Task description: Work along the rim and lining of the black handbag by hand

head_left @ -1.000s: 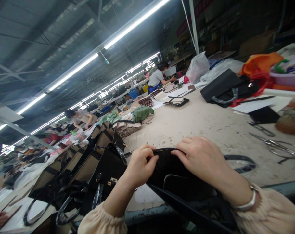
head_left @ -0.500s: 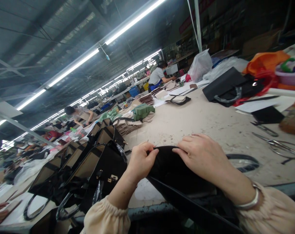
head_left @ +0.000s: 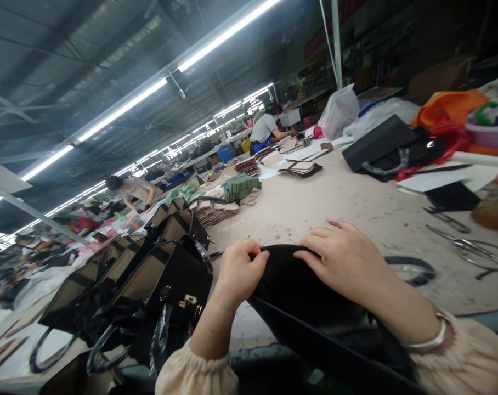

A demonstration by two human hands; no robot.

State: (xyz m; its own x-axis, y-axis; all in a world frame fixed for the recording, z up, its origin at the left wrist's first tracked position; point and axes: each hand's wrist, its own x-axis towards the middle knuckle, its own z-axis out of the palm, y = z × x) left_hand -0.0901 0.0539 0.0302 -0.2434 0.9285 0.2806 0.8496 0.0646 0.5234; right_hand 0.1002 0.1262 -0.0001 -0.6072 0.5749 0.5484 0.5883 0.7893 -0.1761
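Note:
A black handbag (head_left: pixel 310 329) stands tilted at the table's near edge, its mouth facing me and its inside dark. My left hand (head_left: pixel 241 269) pinches the far rim at its left end, thumb inside and fingers curled behind. Farther right on that same rim, my right hand (head_left: pixel 347 258) grips with its thumb inside and its fingers over the outer side. A dark handle (head_left: pixel 413 270) in clear wrapping lies on the table beyond my right wrist. What is deep inside the bag cannot be made out.
Several black handbags (head_left: pixel 150 274) with tan linings crowd the left. Scissors (head_left: pixel 471 247) lie at right, near a black bag (head_left: pixel 376 148) and an orange bundle (head_left: pixel 450 107). Green pieces (head_left: pixel 241 188) are stacked ahead. Two people work farther off: one person (head_left: pixel 267 129) and another (head_left: pixel 134 189).
Both hands keep their hold on the bag's rim. My right hand and wrist have shifted slightly right, and the left forearm a little to the right too. The view has turned slightly.

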